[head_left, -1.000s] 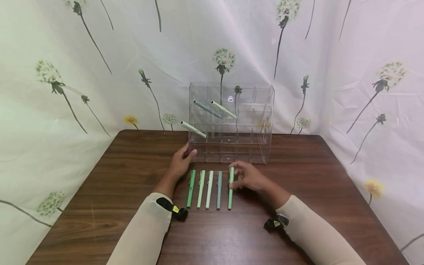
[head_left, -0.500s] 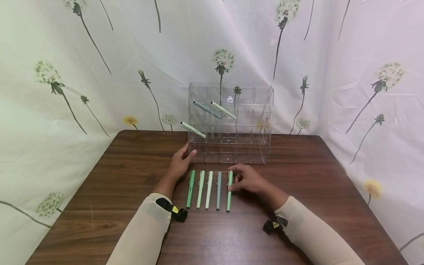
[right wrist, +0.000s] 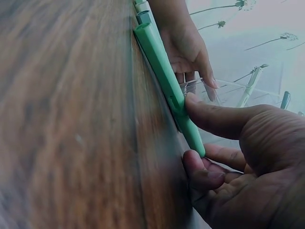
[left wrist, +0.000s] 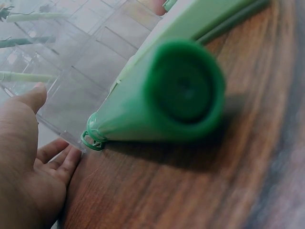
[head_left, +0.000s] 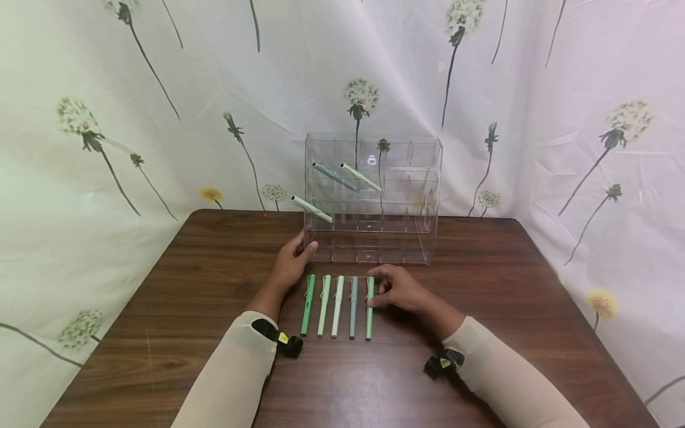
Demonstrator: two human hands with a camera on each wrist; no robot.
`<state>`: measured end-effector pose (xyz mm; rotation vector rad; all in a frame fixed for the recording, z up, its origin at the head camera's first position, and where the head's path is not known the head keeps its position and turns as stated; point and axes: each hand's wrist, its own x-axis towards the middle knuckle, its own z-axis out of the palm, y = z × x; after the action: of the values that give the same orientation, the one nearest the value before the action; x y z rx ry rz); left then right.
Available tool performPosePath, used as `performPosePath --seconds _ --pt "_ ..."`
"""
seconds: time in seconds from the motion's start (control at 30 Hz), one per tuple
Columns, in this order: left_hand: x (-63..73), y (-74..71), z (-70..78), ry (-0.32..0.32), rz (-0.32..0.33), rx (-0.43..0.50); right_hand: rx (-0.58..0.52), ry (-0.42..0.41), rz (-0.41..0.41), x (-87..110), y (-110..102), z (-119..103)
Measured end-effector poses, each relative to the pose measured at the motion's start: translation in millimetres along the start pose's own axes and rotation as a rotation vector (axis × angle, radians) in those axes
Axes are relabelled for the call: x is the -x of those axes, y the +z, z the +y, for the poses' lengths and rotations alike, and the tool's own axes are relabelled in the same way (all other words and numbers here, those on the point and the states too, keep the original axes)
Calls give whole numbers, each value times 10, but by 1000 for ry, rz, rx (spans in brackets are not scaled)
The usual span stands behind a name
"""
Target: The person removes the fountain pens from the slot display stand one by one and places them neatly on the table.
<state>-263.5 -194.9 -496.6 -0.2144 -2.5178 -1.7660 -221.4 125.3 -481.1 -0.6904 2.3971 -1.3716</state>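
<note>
A row of capped pens lies on the table: dark green (head_left: pixel 307 306), light green (head_left: pixel 324 306), white (head_left: pixel 338 307), grey-blue (head_left: pixel 353 308) and mint green (head_left: pixel 369 315). My right hand (head_left: pixel 398 288) holds the mint green pen near its clip end, thumb on its side and fingertips around the tip, as the right wrist view shows. Behind the row stands a clear tiered organizer (head_left: pixel 396 232) with compartments. My left hand (head_left: pixel 291 264) grips its lower left corner, thumb at the front and other fingers along the side. In the left wrist view the dark green pen (left wrist: pixel 128 114) looms close.
Three pens lean in the organizer's left part: a pale one (head_left: pixel 312 209) lower down, a grey-blue one (head_left: pixel 334 176) and a light green one (head_left: pixel 361 177) higher up. The brown wooden table (head_left: pixel 481 285) meets a flower-print curtain (head_left: pixel 241 71) behind.
My right hand has brought the mint green pen slightly left and toward me, closer to the grey-blue pen and nearly parallel with the row. My left hand stays at the organizer.
</note>
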Motion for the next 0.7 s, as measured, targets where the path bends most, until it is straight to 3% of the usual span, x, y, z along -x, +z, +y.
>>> performPosePath --seconds 0.7 --pt "9 -20 -5 -6 -3 -28 19 -13 39 -5 30 28"
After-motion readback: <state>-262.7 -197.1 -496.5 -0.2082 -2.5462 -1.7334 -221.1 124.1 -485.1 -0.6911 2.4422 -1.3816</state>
